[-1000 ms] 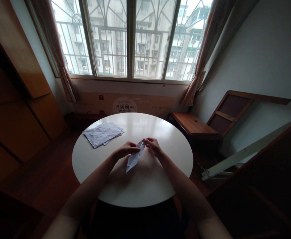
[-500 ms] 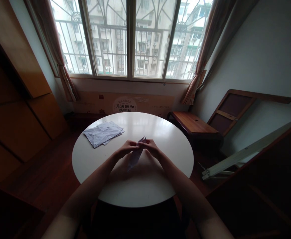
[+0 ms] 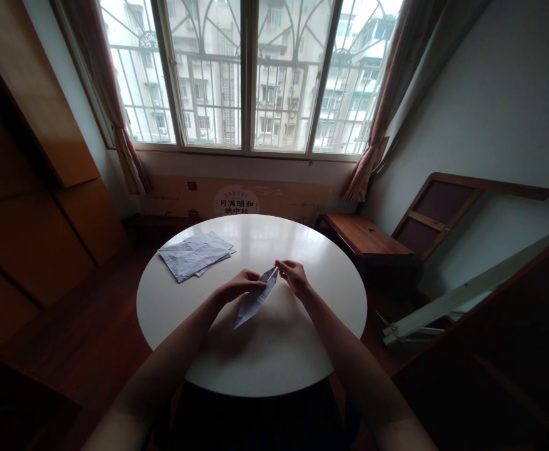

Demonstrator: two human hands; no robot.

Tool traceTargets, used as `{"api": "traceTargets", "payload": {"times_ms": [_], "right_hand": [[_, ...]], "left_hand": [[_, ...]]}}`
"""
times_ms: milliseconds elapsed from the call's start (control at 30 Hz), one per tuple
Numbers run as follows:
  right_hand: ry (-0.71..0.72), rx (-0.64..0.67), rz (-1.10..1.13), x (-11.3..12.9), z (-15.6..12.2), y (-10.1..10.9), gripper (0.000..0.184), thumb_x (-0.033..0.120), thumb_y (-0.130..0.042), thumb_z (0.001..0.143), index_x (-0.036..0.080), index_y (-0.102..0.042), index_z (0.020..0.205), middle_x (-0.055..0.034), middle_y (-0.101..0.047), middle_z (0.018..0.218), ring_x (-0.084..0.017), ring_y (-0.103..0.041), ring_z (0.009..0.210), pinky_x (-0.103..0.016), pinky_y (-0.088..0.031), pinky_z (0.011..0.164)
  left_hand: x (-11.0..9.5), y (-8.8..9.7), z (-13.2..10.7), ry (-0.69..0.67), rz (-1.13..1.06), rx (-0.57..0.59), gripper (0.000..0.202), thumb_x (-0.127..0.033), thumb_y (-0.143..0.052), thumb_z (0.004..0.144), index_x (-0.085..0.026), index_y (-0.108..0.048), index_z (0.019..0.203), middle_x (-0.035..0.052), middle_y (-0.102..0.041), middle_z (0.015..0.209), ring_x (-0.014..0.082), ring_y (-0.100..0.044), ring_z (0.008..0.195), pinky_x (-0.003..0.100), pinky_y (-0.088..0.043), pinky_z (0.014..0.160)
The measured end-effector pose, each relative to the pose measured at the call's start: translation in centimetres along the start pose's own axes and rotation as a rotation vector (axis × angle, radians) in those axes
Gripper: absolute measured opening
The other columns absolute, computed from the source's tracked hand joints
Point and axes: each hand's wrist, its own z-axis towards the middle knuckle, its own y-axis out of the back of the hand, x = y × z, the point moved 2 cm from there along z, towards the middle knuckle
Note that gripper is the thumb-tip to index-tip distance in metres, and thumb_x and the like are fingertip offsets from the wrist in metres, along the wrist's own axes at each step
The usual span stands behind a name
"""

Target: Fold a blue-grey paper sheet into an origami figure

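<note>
A narrow, pointed piece of folded paper (image 3: 254, 305) is held above the middle of the white table, slanting from lower left to upper right. My left hand (image 3: 243, 284) is closed on its left edge, thumb across the paper. At its upper right tip, my right hand (image 3: 292, 275) pinches the paper between thumb and fingers. Beyond my left hand lie several creased sheets of paper (image 3: 194, 254), stacked unevenly on the table.
The round white table (image 3: 274, 369) stands before me. Right of it are a low wooden bench (image 3: 366, 233), a leaning wooden frame (image 3: 427, 216) and a pale folded metal stand (image 3: 425, 316). Wooden cabinets (image 3: 15, 250) stand at left. A long printed box (image 3: 274, 194) rests beneath the window.
My right hand has moved slightly right, apart from my left, and now pinches the tip. The folded paper has turned, showing more of its flat face. The view has tilted slightly.
</note>
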Motion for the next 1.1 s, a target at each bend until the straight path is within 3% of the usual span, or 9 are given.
{"api": "traceTargets", "payload": {"times_ms": [100, 200, 267, 367, 733, 1100], "right_hand": [[-0.025, 0.048, 0.030, 0.1, -0.2, -0.3, 0.048, 0.059, -0.080, 0.056, 0.016, -0.070, 0.074, -0.0010, -0.055, 0.064, -0.010, -0.045, 0.057, -0.028, -0.036, 0.057], [-0.065, 0.237, -0.073, -0.1, -0.9, -1.1, 0.049, 0.062, -0.076, 0.059, 0.015, -0.066, 0.067, -0.0004, -0.053, 0.061, -0.010, -0.043, 0.055, -0.027, -0.034, 0.055], [-0.023, 0.346, -0.159, -0.1, -1.4, -1.5, 0.048, 0.061, -0.076, 0.061, 0.014, -0.065, 0.064, 0.0009, -0.050, 0.057, -0.010, -0.041, 0.054, -0.026, -0.031, 0.054], [0.069, 0.388, -0.201, 0.2, -1.8, -1.7, 0.045, 0.058, -0.075, 0.063, 0.014, -0.067, 0.065, 0.0014, -0.051, 0.058, -0.010, -0.040, 0.055, -0.026, -0.029, 0.055], [0.054, 0.136, -0.072, 0.2, -0.7, -0.8, 0.039, 0.052, -0.080, 0.056, 0.016, -0.069, 0.062, 0.0012, -0.050, 0.053, -0.010, -0.038, 0.054, -0.028, -0.030, 0.056], [0.047, -0.063, 0.011, 0.2, 0.1, 0.4, 0.039, 0.052, -0.081, 0.053, 0.017, -0.068, 0.064, 0.0012, -0.049, 0.055, -0.011, -0.040, 0.054, -0.030, -0.036, 0.057]], "left_hand": [[0.2, 0.2, 0.2, -0.040, -0.055, -0.081, 0.044, -0.050, -0.079, 0.064, -0.008, -0.067, 0.071, -0.0011, -0.053, 0.057, 0.0086, -0.044, 0.050, 0.022, -0.025, 0.050], [0.2, 0.3, 0.4, -0.094, -0.092, -0.127, 0.046, -0.050, -0.079, 0.065, -0.007, -0.070, 0.078, 0.0029, -0.060, 0.064, 0.0106, -0.049, 0.056, 0.021, -0.028, 0.051], [0.1, 0.3, 0.4, -0.117, -0.102, -0.128, 0.047, -0.050, -0.079, 0.065, -0.006, -0.072, 0.081, 0.0050, -0.064, 0.069, 0.0118, -0.052, 0.059, 0.022, -0.030, 0.053], [0.1, 0.2, 0.3, -0.110, -0.094, -0.133, 0.046, -0.049, -0.080, 0.064, -0.006, -0.072, 0.077, 0.0033, -0.062, 0.065, 0.0108, -0.051, 0.057, 0.022, -0.030, 0.053], [0.0, 0.1, 0.2, -0.058, -0.042, -0.044, 0.045, -0.048, -0.081, 0.062, -0.007, -0.066, 0.070, -0.0016, -0.050, 0.059, 0.0081, -0.042, 0.053, 0.021, -0.025, 0.052], [0.3, -0.1, 0.1, -0.007, -0.074, -0.021, 0.044, -0.048, -0.080, 0.064, -0.006, -0.069, 0.075, -0.0003, -0.052, 0.059, 0.0086, -0.044, 0.051, 0.022, -0.027, 0.050]]}}
